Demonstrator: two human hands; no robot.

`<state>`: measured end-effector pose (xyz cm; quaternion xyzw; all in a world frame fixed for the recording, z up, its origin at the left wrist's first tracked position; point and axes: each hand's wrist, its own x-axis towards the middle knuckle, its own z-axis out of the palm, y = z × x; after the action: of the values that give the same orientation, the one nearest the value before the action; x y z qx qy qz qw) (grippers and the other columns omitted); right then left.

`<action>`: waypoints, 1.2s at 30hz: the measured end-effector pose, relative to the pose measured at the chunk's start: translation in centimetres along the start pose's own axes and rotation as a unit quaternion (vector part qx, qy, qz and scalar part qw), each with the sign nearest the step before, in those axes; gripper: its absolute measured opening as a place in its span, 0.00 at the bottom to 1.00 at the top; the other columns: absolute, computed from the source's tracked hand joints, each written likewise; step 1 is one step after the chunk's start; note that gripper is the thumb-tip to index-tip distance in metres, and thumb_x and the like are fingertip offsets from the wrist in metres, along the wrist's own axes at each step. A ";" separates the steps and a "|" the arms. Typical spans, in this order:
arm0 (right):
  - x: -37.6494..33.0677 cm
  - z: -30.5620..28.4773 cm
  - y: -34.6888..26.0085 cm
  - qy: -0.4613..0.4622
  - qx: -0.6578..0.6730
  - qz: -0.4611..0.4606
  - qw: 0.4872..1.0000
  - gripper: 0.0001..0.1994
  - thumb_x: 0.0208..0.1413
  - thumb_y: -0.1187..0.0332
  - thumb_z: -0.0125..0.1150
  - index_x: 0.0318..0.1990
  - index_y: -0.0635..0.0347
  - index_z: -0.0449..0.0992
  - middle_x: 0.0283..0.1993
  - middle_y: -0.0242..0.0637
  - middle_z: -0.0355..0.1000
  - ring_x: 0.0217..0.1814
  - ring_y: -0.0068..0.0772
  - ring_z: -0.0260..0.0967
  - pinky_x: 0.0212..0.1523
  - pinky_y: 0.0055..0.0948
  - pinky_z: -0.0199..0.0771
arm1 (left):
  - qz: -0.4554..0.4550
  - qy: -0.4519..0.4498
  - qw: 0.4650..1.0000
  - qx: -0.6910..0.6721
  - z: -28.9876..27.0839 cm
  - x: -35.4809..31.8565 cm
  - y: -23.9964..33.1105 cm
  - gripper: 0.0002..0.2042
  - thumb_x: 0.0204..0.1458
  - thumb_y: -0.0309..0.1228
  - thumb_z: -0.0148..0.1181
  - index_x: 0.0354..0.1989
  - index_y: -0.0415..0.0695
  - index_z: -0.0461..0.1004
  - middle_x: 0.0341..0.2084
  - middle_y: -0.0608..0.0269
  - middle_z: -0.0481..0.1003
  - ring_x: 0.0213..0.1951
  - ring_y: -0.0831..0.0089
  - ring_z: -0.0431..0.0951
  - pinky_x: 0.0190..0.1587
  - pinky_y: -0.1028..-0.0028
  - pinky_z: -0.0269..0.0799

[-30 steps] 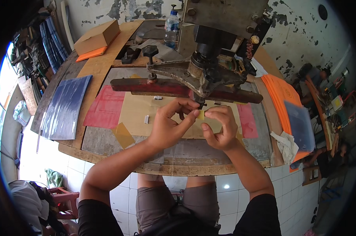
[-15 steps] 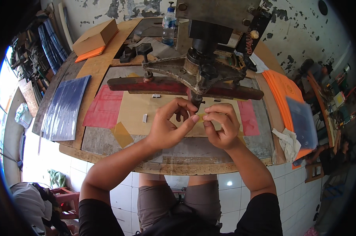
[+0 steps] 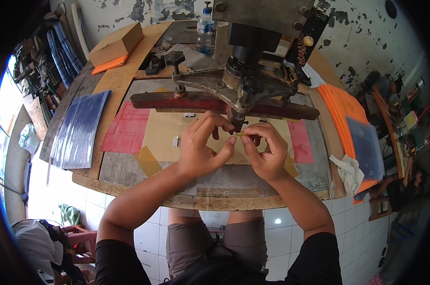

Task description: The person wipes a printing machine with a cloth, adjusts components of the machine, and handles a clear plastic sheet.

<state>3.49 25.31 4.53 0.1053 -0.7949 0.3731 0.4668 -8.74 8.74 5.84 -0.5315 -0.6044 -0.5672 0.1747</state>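
My right hand (image 3: 268, 152) pinches a small yellowish strip of tape (image 3: 239, 134) between thumb and forefinger, just below the press's central post. My left hand (image 3: 203, 145) is beside the strip's free end, thumb and forefinger parted, with no thing visible between them. Both hands hover over a tan board (image 3: 162, 130) on the press bed. On that board lie small pale pieces, one (image 3: 176, 141) left of my left hand and another (image 3: 189, 114) farther back. A dark little piece (image 3: 263, 119) sits behind my right hand. A loose tan strip (image 3: 148, 161) rests at the board's near left corner.
The metal press (image 3: 234, 85) with its red crossbar (image 3: 200, 100) spans above the board. Red sheets (image 3: 124, 130) flank it. Clear plastic sheets (image 3: 79, 130) lie left, orange sheets (image 3: 340, 114) right beside a crumpled cloth (image 3: 348, 173). A cardboard box (image 3: 115, 45) and bottle (image 3: 204, 31) stand behind.
My left thumb and forefinger have come apart from the yellowish strip. It stays in my right fingers, which have turned and shifted slightly left and away from me.
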 end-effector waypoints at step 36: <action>-0.1 1.0 1.0 0.053 0.011 0.022 0.998 0.12 0.61 0.79 0.76 0.47 0.59 0.78 0.40 0.34 0.84 0.31 0.15 0.75 0.28 0.20 0.68 | -0.155 -0.035 0.986 -0.052 0.4 -0.4 -0.5 0.08 0.60 0.26 0.72 0.36 0.41 0.76 0.31 0.66 0.77 0.31 0.79 0.72 0.35 0.74 0.69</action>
<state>2.33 25.31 3.70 0.0730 -0.7668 0.3967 0.4993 -8.90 9.01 5.17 -0.4592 -0.6548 -0.5992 0.0358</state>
